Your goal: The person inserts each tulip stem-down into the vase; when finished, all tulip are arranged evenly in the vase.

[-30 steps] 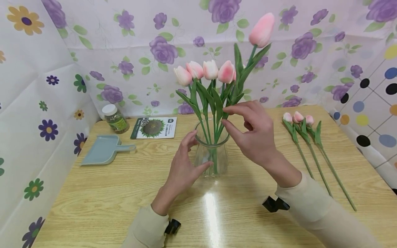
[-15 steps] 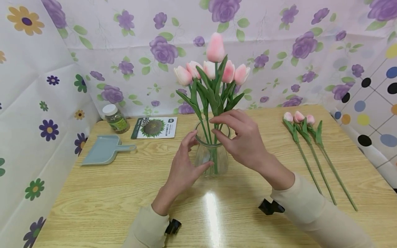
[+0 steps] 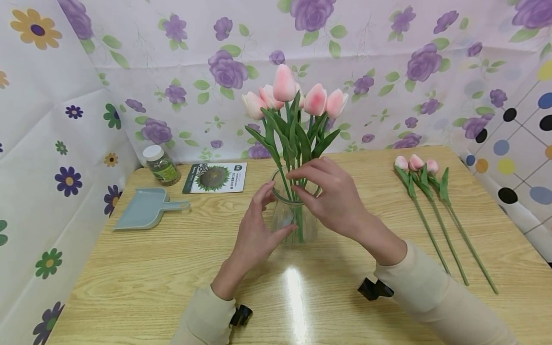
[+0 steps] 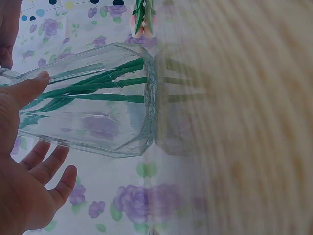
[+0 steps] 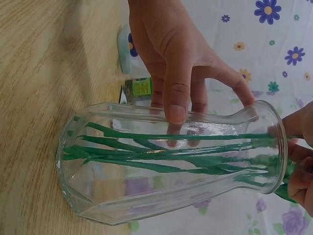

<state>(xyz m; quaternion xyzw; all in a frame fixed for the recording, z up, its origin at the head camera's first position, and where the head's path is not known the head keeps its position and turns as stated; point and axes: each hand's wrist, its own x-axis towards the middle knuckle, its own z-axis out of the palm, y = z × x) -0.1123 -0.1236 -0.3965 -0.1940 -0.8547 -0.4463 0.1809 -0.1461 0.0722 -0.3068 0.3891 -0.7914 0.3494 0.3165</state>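
A clear glass vase (image 3: 307,224) stands upright on the table with several pink-and-white artificial tulips (image 3: 316,99) in it. My left hand (image 3: 254,235) holds the vase from its left side, thumb in front and fingers behind. The right wrist view shows that thumb lying along the glass (image 5: 210,166). Just above the rim, my right hand (image 3: 338,199) pinches a tulip (image 3: 284,84) by its stem between thumb and fingers. This bloom sits highest, in front of the others. Green stems (image 4: 98,88) reach down inside the vase in the left wrist view.
Three loose tulips (image 3: 424,203) lie on the table (image 3: 142,287) at the right. Back left are a white-capped jar (image 3: 161,165), a card with a round green plant picture (image 3: 214,178) and a blue-grey dustpan (image 3: 144,210). Flowered cloth (image 3: 181,62) hangs behind.
The right hand has brought the pinched tulip left over the vase and then lowered it, so its bloom drops toward the others. The left hand stays at the vase.
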